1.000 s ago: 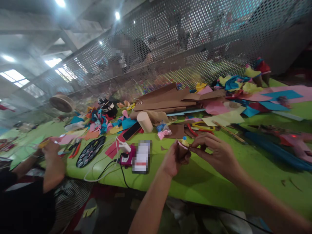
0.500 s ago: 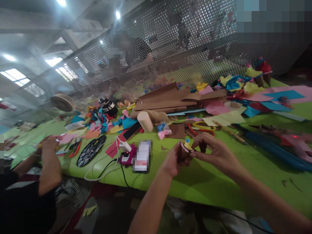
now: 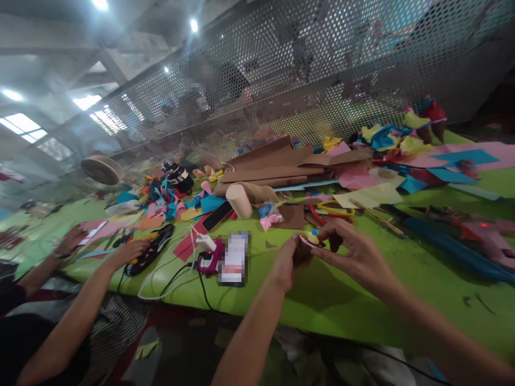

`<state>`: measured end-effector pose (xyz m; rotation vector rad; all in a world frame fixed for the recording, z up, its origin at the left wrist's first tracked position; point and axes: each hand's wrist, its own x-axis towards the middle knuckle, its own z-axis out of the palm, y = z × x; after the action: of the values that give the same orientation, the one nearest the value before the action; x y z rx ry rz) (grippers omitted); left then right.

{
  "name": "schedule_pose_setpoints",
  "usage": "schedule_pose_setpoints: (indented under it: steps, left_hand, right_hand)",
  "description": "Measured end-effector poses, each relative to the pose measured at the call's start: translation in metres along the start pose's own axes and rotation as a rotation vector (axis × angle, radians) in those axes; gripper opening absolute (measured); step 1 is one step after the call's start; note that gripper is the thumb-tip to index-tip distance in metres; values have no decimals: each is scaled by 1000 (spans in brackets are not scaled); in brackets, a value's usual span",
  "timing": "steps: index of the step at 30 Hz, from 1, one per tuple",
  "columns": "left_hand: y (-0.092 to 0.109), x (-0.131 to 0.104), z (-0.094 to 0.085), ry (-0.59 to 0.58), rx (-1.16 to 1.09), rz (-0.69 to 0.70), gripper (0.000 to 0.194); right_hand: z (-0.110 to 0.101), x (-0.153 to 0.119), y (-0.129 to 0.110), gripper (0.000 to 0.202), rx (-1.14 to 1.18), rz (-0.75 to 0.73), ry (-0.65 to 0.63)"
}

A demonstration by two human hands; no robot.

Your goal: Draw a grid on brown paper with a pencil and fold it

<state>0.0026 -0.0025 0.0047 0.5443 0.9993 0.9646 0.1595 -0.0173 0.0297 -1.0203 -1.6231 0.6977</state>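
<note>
Item in hand: a small brown paper cone [image 3: 301, 254] with a pink rim and a yellow-and-blue top, held right of centre in the frame, above the lime-green counter [image 3: 346, 316].

Left hand [image 3: 286, 262]: closed round the cone, supporting it. Right hand [image 3: 350, 244]: thumb and forefinger curved at the rim's right side; whether they pinch the paper or merely touch it cannot be told.

Change noted: over the last second the cone has tipped, its pink rim now showing more openly, with the right fingertips at the rim throughout. In my judgement this marks adjustment at the rim – the cone is turned for access, and the handling is unfinished.

Left of frame: a co-worker's hands have parted – one [image 3: 129, 252] now at the black oval tray [image 3: 163, 239], the other [image 3: 74, 238] farther left.
</note>
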Motion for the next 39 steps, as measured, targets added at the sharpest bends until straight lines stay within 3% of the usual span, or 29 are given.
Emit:
schedule_pose_setpoints:
  steps: [10,16,26,39]
  left_hand:
    - [-1,2,-3,-60,-23,-27,48]
    - [2,2,-3,-138,-68,-76,45]
    - [1,5,-8,-298,-77,-115,46]
    - [2,2,-6,-326,-22,-108,54]
  right_hand:
    - [3,0,3,24,-25,-18,33]
    - [-1,2,0,25,15,-21,-15]
    - [-3,4,2,32,145,82,-52]
    - [-1,3,3,37,126,99,-33]
